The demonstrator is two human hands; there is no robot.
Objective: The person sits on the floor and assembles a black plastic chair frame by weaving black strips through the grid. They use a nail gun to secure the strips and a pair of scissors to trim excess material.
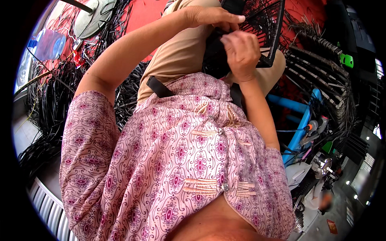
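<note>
A black woven frame [265, 28] of plastic strips rests on my lap, over tan trousers. My left hand [209, 17] lies on top of it, fingers stretched out to the right across the black strips. Just below it my right hand [241, 52] is closed in a fist, gripping black strips at the frame's near edge. Both hands almost touch. My pink patterned blouse fills the lower middle of the view and hides what lies beneath it.
Loose black plastic strips [48, 100] lie heaped on the red floor at my left. A clear water bottle [48, 44] lies at the far left. A second woven black frame [317, 68] and a blue pipe [299, 128] stand at my right.
</note>
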